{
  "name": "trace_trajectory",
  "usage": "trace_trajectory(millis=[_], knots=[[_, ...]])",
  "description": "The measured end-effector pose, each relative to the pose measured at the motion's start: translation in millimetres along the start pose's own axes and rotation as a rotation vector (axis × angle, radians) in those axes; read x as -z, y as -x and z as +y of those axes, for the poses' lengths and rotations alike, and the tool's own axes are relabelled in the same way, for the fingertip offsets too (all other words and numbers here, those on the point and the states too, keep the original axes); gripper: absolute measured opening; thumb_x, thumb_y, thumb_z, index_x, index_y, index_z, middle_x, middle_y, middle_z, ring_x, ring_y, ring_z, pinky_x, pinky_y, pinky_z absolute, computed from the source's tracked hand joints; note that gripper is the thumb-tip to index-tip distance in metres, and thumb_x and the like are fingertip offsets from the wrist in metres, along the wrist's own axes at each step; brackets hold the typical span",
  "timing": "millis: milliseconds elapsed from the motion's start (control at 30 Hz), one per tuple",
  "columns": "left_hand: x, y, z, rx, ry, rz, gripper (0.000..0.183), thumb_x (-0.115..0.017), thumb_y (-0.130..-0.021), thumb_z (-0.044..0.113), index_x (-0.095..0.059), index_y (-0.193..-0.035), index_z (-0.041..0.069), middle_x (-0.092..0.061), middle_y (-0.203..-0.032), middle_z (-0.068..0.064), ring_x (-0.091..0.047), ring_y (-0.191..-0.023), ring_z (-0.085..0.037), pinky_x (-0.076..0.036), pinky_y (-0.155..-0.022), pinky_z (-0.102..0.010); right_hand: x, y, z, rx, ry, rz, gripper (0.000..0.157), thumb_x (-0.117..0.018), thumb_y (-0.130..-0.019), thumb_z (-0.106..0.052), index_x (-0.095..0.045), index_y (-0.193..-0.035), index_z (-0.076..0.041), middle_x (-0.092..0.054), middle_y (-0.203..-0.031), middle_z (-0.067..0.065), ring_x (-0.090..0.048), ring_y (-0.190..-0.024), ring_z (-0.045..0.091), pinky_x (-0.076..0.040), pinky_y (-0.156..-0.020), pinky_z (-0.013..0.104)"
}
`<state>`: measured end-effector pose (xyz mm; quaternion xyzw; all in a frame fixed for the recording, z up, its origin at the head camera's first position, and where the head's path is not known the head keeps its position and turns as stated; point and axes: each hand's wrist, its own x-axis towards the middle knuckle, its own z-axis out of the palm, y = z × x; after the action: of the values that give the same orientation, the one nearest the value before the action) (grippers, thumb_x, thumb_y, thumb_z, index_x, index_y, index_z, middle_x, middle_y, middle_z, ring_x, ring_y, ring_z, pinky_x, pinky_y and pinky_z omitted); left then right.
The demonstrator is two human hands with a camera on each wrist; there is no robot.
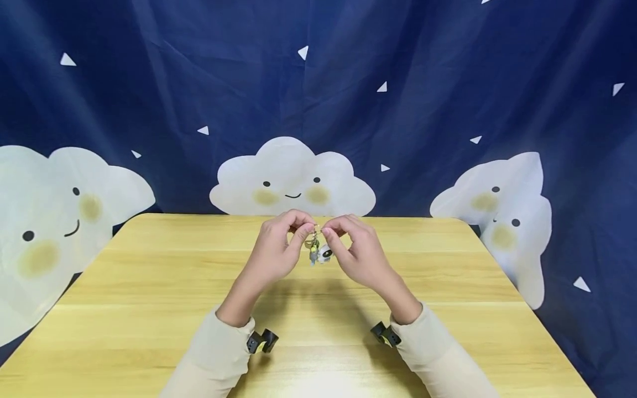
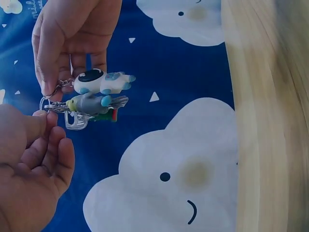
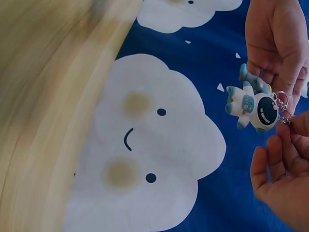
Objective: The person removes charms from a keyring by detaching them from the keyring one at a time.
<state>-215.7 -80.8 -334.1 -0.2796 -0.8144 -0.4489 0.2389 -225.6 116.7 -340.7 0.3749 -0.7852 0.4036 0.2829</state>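
Note:
Over the table's far part, my left hand point(image 1: 272, 243) pinches a metal key ring point(image 2: 42, 102) between thumb and finger. Facing it, my right hand point(image 1: 359, 251) pinches the short chain point(image 2: 62, 84) of a white and light-blue astronaut charm point(image 3: 253, 108) close to that ring. A grey figure charm point(image 2: 89, 104) with a yellow-green head dangles beside the astronaut. Next to it hang a clear or silver loop-shaped piece point(image 2: 76, 121) and a green and red piece point(image 2: 107, 116), partly hidden behind the grey figure. Fingertips cover part of the ring.
A light wooden table point(image 1: 149, 276) lies beneath both hands. Behind it hangs a dark blue curtain point(image 1: 343, 33) with smiling white clouds and small white triangles. Small black devices are strapped at the left cuff point(image 1: 262, 341) and the right cuff point(image 1: 386, 334).

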Motion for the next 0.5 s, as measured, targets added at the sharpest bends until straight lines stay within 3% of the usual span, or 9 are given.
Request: trace_trajectory(millis=[267,500], knots=[[2.0,0.6,2.8,-0.007,-0.013,-0.019,0.008,-0.062,-0.103,0.012,-0.067,-0.102,0.005,-0.064,-0.087,-0.002,-0.058,-0.078,-0.014,-0.052,-0.073,-0.034,4.2,-0.1,-2.3,-0.139,-0.132,-0.070,0.009,-0.065,-0.101,-0.010,-0.072,-0.103,-0.006,-0.070,-0.088,0.001,-0.063,-0.081,0.013,-0.053,-0.075,0.033],[2.1,0.9,6.2,-0.013,-0.082,-0.016,0.008,-0.062,-0.103,0.011,-0.068,-0.101,0.005,-0.064,-0.085,-0.001,-0.057,-0.080,-0.015,-0.050,-0.072,-0.031,2.4,-0.5,-4.2,-0.108,-0.103,-0.068,0.006,-0.067,-0.099,-0.008,-0.073,-0.101,-0.006,-0.069,-0.085,-0.002,-0.062,-0.080,0.013,-0.054,-0.074,0.033]])
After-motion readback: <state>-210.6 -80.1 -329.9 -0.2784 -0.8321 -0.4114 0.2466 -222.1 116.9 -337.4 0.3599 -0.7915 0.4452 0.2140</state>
